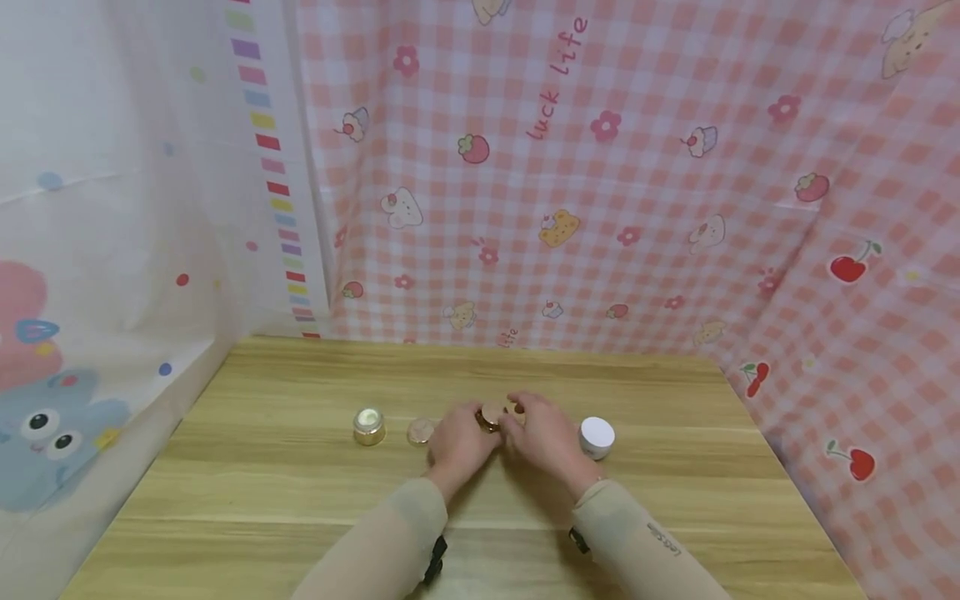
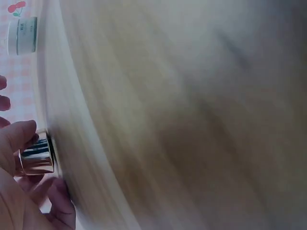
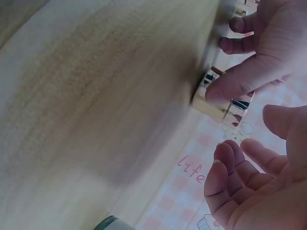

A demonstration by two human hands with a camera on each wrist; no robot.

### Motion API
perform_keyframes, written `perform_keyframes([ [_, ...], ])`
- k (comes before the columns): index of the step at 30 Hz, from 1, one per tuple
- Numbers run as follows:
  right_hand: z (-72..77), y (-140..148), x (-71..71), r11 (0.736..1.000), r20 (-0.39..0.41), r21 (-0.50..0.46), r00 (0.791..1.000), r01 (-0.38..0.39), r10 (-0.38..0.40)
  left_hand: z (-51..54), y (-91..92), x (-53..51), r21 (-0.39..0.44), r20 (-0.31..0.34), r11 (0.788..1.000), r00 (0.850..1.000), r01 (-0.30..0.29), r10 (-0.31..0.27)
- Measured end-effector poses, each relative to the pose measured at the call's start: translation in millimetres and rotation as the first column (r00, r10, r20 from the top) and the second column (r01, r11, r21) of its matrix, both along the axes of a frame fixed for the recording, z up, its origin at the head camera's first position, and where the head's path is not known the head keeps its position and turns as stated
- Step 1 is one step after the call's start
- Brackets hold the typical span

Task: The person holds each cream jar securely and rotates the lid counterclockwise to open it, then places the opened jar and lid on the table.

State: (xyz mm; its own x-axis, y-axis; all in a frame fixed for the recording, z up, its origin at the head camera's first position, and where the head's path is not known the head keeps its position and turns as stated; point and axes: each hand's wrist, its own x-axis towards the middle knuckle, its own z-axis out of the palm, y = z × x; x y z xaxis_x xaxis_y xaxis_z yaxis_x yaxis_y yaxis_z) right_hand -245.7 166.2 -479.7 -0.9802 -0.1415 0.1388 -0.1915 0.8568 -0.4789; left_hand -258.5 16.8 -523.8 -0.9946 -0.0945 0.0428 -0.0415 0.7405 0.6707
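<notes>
My left hand [image 1: 459, 437] grips a small shiny gold jar [image 1: 491, 416] that stands on the table, thumb on its near side. In the left wrist view the mirror-like gold wall of this jar shows between thumb and fingers. Close on its right is my right hand [image 1: 546, 433], fingers loosely bent; in the right wrist view a gap separates its thumb [image 3: 278, 120] from the fingers, with nothing between them. A round gold lid [image 1: 420, 431] lies just left of my left hand. Farther left stands an uncovered gold jar [image 1: 369, 427] with pale contents.
A white round jar [image 1: 597, 437] stands right of my right hand. Under everything is a wood-grain table [image 1: 300, 508]. A pink checked cloth [image 1: 510, 183] hangs behind it and along the right, and a white printed cloth [image 1: 150, 250] hangs at the left.
</notes>
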Motion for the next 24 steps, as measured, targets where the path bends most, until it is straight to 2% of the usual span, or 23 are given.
perform_keyframes([
  [5, 6.1, -0.6, 2.7, 1.000, 0.024, -0.023, 1.000, -0.016, 0.016, 3.1, -4.4, 6.8, -0.015, -0.051, 0.997, 0.996, 0.074, -0.075],
  [11, 12.2, -1.9, 8.1, 0.998, 0.029, -0.023, 0.998, -0.058, 0.059, 6.7, -14.6, 13.1, 0.002, -0.119, 0.989, 0.982, 0.151, -0.150],
  [14, 13.9, -1.0, 11.6, 0.996, 0.023, -0.033, 0.996, -0.088, 0.089, 10.1, -20.5, 20.3, -0.004, -0.153, 0.985, 0.973, 0.172, -0.171],
  [16, 15.4, 0.3, 14.9, 0.992, 0.028, -0.061, 0.993, -0.115, 0.117, 13.9, -25.5, 27.2, -0.042, -0.183, 0.983, 0.965, 0.181, -0.186],
  [18, 16.6, 1.9, 18.2, 0.983, 0.046, -0.103, 0.987, -0.150, 0.155, 19.2, -30.7, 35.1, -0.087, -0.213, 0.978, 0.955, 0.191, -0.206],
  [20, 18.5, 3.5, 22.3, 0.966, 0.080, -0.172, 0.975, -0.192, 0.207, 24.6, -36.5, 42.8, -0.140, -0.248, 0.967, 0.938, 0.214, -0.244],
  [24, 20.6, 5.4, 31.6, 0.914, 0.146, -0.300, 0.934, -0.273, 0.326, 34.3, -48.4, 58.7, -0.238, -0.300, 0.937, 0.898, 0.257, -0.323],
])
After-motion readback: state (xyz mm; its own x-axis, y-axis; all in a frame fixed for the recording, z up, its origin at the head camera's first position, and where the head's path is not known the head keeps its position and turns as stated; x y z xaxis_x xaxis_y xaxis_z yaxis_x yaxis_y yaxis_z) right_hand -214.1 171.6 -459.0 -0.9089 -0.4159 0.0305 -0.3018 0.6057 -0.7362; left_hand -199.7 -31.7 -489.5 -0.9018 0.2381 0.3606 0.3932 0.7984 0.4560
